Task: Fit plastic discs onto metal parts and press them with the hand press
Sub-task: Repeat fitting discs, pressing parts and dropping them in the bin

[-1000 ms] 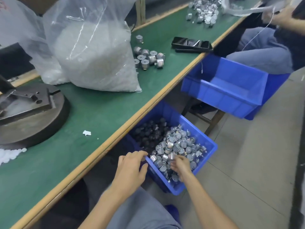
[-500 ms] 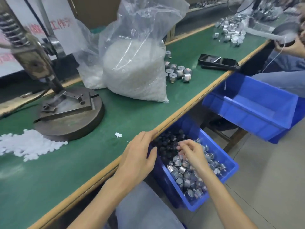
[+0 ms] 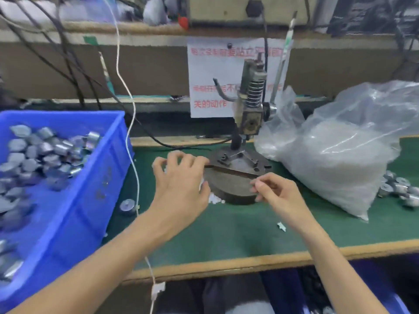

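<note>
The hand press stands on its round metal base at the middle of the green table. My left hand hovers with fingers spread just left of the base, over a small heap of white plastic discs that it mostly hides. My right hand is at the base's front right edge with its fingers curled inward; whatever is inside them is hidden. One metal part lies on the table by the blue bin.
A blue bin with several metal parts fills the left. A big clear bag of white discs sits right of the press, with more metal parts beyond it. A white cable hangs down past the bin.
The view swung from the bin beside the table to the press. Both hands left that bin and rose onto the table, now either side of the press base.
</note>
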The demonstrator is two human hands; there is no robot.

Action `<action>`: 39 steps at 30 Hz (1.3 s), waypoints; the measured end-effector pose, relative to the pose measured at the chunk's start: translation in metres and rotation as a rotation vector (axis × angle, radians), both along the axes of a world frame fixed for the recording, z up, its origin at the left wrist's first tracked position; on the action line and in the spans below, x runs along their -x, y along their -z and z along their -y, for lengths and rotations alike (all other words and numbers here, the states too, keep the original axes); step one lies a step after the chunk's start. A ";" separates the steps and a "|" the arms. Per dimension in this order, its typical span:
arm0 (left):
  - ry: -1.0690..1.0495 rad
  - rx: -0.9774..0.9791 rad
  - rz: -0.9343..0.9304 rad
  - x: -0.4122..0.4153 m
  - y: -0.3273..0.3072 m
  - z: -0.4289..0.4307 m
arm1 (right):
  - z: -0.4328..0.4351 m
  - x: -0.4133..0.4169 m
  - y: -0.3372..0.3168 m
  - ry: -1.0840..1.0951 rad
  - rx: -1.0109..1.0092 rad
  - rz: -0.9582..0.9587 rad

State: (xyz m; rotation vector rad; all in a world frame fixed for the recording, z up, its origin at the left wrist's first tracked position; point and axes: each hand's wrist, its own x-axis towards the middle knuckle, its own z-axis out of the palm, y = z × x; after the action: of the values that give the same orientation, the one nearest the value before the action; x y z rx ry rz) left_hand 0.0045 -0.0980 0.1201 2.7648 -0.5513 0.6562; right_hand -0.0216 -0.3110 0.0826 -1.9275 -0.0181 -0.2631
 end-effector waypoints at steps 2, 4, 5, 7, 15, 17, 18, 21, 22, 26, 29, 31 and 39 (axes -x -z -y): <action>-0.082 0.008 0.033 -0.003 -0.019 -0.043 | -0.031 -0.019 -0.011 -0.123 0.027 0.011; -0.138 0.085 0.058 0.000 -0.037 -0.083 | -0.060 -0.033 -0.023 -0.227 0.036 0.005; -0.171 0.113 0.062 0.002 -0.044 -0.102 | -0.074 -0.040 -0.028 -0.265 0.042 0.010; -0.249 0.126 0.034 0.005 -0.052 -0.136 | -0.101 -0.052 -0.038 -0.326 0.059 0.025; -0.467 -0.086 -0.325 -0.020 -0.031 -0.223 | -0.213 -0.082 -0.064 -0.566 0.083 0.110; -0.440 -0.156 -0.441 -0.032 -0.024 -0.239 | -0.241 -0.086 -0.068 -0.612 0.124 0.164; -0.412 -0.195 -0.507 -0.039 -0.020 -0.243 | -0.248 -0.087 -0.070 -0.632 0.148 0.185; -0.391 -0.359 -0.747 -0.054 -0.003 -0.269 | -0.277 -0.094 -0.067 -0.715 0.227 0.219; -0.402 -0.429 -0.828 -0.058 0.004 -0.275 | -0.283 -0.096 -0.065 -0.721 0.245 0.219; -0.515 -0.577 -0.871 -0.071 0.015 -0.297 | -0.291 -0.104 -0.055 -0.695 0.241 0.247; -0.595 -0.650 -0.922 -0.076 0.013 -0.302 | -0.291 -0.107 -0.050 -0.700 0.227 0.286; -0.609 -0.718 -0.942 -0.079 0.018 -0.301 | -0.290 -0.108 -0.048 -0.703 0.210 0.293; -0.414 -0.688 -0.924 -0.079 0.036 -0.280 | -0.290 -0.109 -0.044 -0.703 0.195 0.309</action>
State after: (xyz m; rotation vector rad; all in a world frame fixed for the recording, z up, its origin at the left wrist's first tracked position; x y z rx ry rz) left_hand 0.0831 0.1817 0.0838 3.3495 0.0364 -0.9315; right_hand 0.0877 -0.0211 0.1265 -1.9270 -0.9342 -0.0805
